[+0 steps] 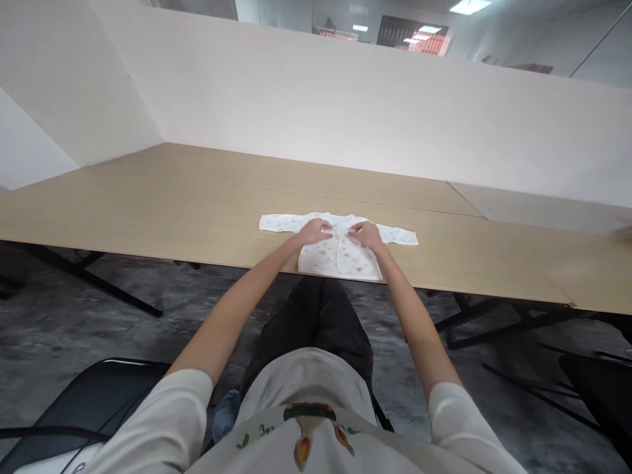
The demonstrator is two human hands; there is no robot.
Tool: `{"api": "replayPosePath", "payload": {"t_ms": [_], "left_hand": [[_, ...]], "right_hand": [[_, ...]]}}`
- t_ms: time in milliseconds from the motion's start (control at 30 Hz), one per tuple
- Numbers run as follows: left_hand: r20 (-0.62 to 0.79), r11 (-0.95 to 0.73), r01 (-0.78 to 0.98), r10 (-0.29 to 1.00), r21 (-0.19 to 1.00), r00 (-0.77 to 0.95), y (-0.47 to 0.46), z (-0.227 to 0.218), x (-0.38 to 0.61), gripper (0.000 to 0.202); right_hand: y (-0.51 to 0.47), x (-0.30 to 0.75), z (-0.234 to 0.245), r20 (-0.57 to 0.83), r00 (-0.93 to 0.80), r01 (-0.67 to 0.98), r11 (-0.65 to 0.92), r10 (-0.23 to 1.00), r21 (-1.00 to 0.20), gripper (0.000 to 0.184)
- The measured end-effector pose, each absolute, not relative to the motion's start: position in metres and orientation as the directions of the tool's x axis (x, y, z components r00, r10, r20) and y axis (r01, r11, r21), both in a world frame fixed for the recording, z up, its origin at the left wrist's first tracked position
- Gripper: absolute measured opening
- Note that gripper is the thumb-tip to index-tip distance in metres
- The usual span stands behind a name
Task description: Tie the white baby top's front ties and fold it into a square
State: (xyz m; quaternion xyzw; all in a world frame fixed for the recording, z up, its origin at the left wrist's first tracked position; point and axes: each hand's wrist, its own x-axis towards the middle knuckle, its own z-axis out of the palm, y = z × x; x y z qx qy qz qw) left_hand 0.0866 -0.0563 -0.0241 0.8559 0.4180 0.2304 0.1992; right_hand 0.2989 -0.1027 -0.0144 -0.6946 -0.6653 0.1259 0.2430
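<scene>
Shirt: a baby's white printed shirt (340, 262) lies flat near the middle of the near edge of the light wood worktop (148, 207), its sleeves (397, 236) spread sideways.
Left hand (312, 232): fingers open, resting on the chest, not gripping.
Right hand (368, 237): fingers likewise open and flat, just across the front opening.

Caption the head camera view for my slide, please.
Left hand and right hand rest on a white printed baby shirt on a wooden table.
</scene>
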Motion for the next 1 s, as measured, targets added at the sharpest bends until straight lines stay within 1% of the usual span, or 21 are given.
{"api": "replayPosePath", "payload": {"t_ms": [67, 133, 167, 233, 333, 433, 500, 567, 600, 667, 733, 800, 833, 900, 967, 1000], "left_hand": [[0.29, -0.468, 0.738, 0.883, 0.486, 0.368, -0.033, -0.019, 0.077, 0.033], [0.272, -0.342, 0.847, 0.931, 0.406, 0.245, -0.016, -0.019, 0.063, 0.034], [0.244, -0.302, 0.88, 0.944, 0.367, 0.222, -0.011, -0.02, 0.055, 0.036], [0.179, -0.288, 0.903, 0.954, 0.319, 0.241, -0.007, -0.024, 0.041, 0.039], [0.108, -0.295, 0.909, 0.955, 0.294, 0.275, -0.007, -0.027, 0.027, 0.043], [0.038, -0.283, 0.921, 0.958, 0.269, 0.283, -0.007, -0.023, 0.025, 0.036], [0.031, -0.309, 0.905, 0.949, 0.294, 0.314, -0.003, -0.016, 0.025, 0.029], [0.084, -0.323, 0.881, 0.946, 0.346, 0.314, 0.003, -0.002, 0.023, 0.027], [0.129, -0.319, 0.874, 0.948, 0.367, 0.291, 0.007, 0.009, 0.021, 0.027], [0.257, -0.3, 0.873, 0.943, 0.385, 0.211, 0.015, 0.035, 0.016, 0.028], [0.408, -0.309, 0.871, 0.902, 0.383, 0.141, 0.021, 0.062, 0.01, 0.027], [0.548, -0.355, 0.86, 0.829, 0.365, 0.11, 0.022, 0.082, 0.004, 0.027], [0.597, -0.387, 0.854, 0.794, 0.349, 0.115, 0.019, 0.087, 0.0, 0.027], [0.644, -0.443, 0.843, 0.748, 0.306, 0.16, 0.009, 0.085, -0.009, 0.027], [0.614, -0.478, 0.841, 0.751, 0.254, 0.241, -0.008, 0.069, -0.02, 0.026], [0.573, -0.489, 0.842, 0.766, 0.227, 0.291, -0.018, 0.058, -0.026, 0.026]], "right_hand": [[-0.078, 0.316, -0.009, 0.229, 0.165, 0.903, -0.054, 0.959, -0.427, 0.033], [-0.059, 0.333, -0.01, 0.198, 0.207, 0.928, -0.128, 0.958, -0.349, 0.034], [-0.054, 0.34, -0.012, 0.159, 0.219, 0.935, -0.161, 0.963, -0.315, 0.033], [-0.049, 0.351, -0.017, 0.108, 0.231, 0.949, -0.199, 0.967, -0.245, 0.029], [-0.053, 0.361, -0.021, 0.107, 0.188, 0.972, -0.169, 0.976, -0.165, 0.027], [-0.062, 0.367, -0.015, 0.071, 0.147, 0.98, -0.135, 0.987, -0.148, 0.029], [-0.065, 0.372, -0.004, 0.034, 0.148, 0.984, -0.144, 0.988, -0.109, 0.032], [-0.066, 0.38, 0.013, 0.046, 0.148, 0.989, -0.147, 0.988, -0.029, 0.035], [-0.065, 0.384, 0.024, 0.092, 0.144, 0.989, -0.146, 0.985, 0.013, 0.038], [-0.063, 0.394, 0.049, 0.268, 0.114, 0.988, -0.138, 0.956, 0.072, 0.043], [-0.063, 0.404, 0.075, 0.476, 0.065, 0.986, -0.129, 0.877, 0.103, 0.046], [-0.066, 0.411, 0.093, 0.621, -0.006, 0.988, -0.093, 0.784, 0.127, 0.046], [-0.069, 0.414, 0.097, 0.663, -0.051, 0.987, -0.064, 0.747, 0.148, 0.045], [-0.079, 0.415, 0.093, 0.684, -0.158, 0.977, 0.011, 0.712, 0.215, 0.042], [-0.095, 0.414, 0.075, 0.628, -0.282, 0.947, 0.107, 0.725, 0.301, 0.038], [-0.104, 0.413, 0.062, 0.576, -0.346, 0.925, 0.165, 0.741, 0.343, 0.037]]}}
